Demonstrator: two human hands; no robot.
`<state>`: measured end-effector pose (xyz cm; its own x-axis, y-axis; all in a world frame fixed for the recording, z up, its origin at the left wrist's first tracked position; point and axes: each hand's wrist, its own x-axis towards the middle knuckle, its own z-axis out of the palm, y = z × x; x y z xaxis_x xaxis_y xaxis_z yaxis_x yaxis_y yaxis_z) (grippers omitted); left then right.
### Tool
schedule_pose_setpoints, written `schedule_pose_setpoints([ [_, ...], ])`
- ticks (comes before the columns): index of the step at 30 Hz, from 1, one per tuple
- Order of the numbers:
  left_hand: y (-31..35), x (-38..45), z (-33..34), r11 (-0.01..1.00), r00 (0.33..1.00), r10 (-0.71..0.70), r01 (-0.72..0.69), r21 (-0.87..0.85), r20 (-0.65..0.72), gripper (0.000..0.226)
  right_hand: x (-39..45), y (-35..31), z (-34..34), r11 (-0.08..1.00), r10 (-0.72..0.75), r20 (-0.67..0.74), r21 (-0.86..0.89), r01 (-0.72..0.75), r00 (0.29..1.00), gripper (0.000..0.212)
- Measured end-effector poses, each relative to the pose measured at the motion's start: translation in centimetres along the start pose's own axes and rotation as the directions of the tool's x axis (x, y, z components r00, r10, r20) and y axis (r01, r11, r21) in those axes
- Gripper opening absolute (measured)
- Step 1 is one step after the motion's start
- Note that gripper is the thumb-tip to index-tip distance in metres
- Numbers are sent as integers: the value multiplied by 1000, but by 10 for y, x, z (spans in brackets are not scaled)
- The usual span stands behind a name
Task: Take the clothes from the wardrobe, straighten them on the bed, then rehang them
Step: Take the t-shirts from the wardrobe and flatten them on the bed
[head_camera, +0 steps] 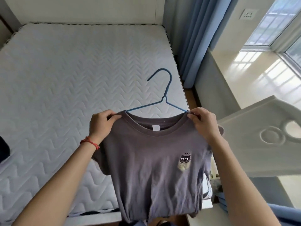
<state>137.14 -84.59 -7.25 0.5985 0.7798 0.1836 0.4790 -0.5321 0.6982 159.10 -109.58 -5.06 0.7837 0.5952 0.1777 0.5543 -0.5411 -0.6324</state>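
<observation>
A grey T-shirt [151,160] is held up in the air, above the near right corner of the bed [57,70]. A small cartoon cat [185,158] is printed on its chest, and a white tag [156,128] is seen inside the neck. A blue wire hanger [164,97] is tucked inside the neck hole, and its hook is pointed up and away, over the bed's right edge.

The left shoulder of the shirt is pinched by the left hand [101,126], with the fingers curled around the cloth. The right shoulder is pinched the same way by the right hand [203,123], just where the hanger's end comes out. A red string bracelet [90,142] is worn on the left wrist.

The bed is covered by a white quilted mattress with a zigzag pattern. A blue curtain [198,30] is hung past the bed's far right corner, and a sunny window [280,22] is seen beside it. A white carved board [263,136] is seen to the right of the shirt.
</observation>
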Motion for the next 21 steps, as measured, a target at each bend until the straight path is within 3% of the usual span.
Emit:
schedule_pose_setpoints([
  [10, -17, 135, 68, 999, 1000, 30, -30, 45, 0, 24, 135, 31, 53, 999, 29, -64, -44, -31, 998, 15],
  [21, -122, 196, 208, 977, 984, -13, -24, 210, 176, 18, 188, 153, 198, 990, 116, 104, -91, -106, 988, 18],
])
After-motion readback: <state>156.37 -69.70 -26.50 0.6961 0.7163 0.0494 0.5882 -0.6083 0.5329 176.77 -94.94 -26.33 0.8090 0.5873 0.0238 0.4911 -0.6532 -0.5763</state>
